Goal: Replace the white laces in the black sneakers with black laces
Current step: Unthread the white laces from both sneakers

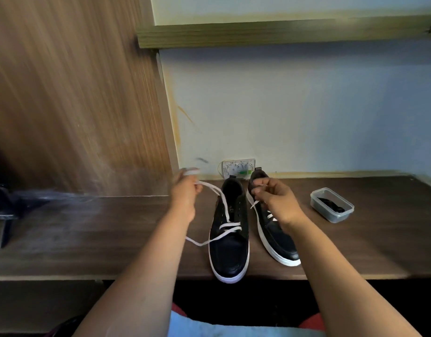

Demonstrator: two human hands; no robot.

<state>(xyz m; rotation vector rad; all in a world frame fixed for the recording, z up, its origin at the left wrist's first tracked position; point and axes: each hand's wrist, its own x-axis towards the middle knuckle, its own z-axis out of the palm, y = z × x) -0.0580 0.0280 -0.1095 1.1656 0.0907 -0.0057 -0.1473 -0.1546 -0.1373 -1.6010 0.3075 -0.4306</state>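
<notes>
Two smooth black sneakers (230, 242) with white rubber soles stand at the wooden table's (88, 239) front edge. Left hand (185, 193) grips a flat white lace (223, 203); right hand (276, 198) pinches another lace end (254, 204).

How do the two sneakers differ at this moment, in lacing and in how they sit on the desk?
The left sneaker has its white lace pulled out of the upper eyelets, with only a couple of crossings left low down; the right sneaker is partly hidden by the right hand, so its lacing is hard to judge. The left sneaker's toe overhangs the desk edge; the right sits farther back, angled. Both are black with white soles.
</notes>
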